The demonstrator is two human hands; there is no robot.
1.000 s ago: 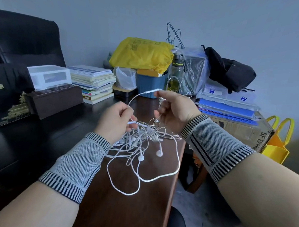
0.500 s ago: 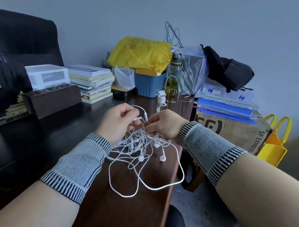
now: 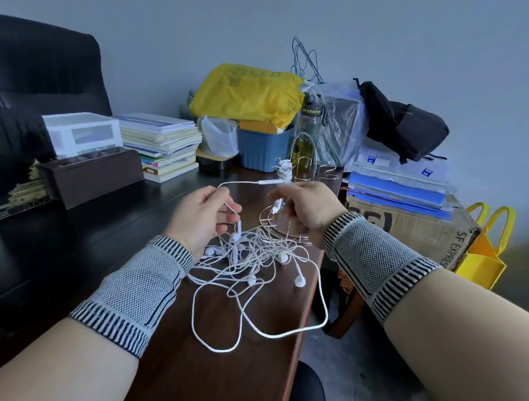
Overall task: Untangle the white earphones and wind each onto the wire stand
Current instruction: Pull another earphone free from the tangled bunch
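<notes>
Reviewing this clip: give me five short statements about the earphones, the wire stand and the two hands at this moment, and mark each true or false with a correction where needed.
1. Both hands hold white cable. True: the left hand and right hand each pinch a strand of cable stretched between them.
2. The wire stand is bare. False: one wound earphone already sits on a post.
3. The tangle of earphones lies on the brown table. True.
4. The stand is to the left of the left hand. False: it stands behind the right hand.
5. The blue bin sits on the floor. False: it is on the table, beyond the stand.
</notes>
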